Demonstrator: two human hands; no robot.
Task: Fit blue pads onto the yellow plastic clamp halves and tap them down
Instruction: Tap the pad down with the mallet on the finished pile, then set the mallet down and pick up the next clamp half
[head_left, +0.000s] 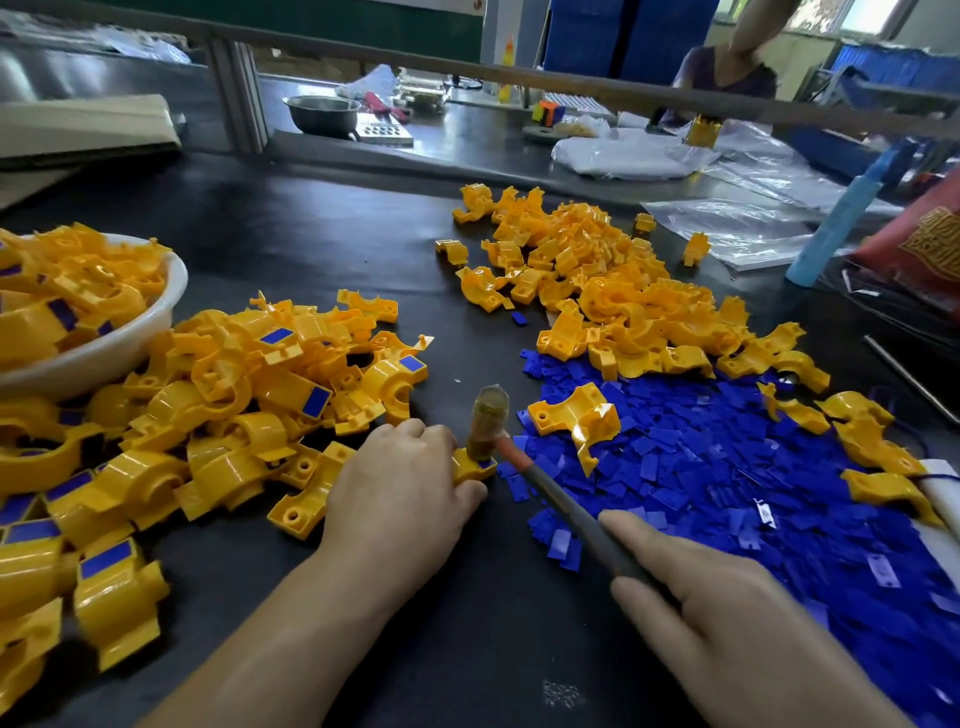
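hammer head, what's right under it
A yellow clamp half, pinched in the left hand, sits under the hammer head. A sliver of blue, seemingly the pad, shows at its edge; the hammer head and fingers cover the rest. The right hand grips the hammer handle.

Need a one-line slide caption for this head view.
Left hand steadies a yellow plastic clamp half while right hand holds a small amber-headed mallet on it, beside loose blue pads.
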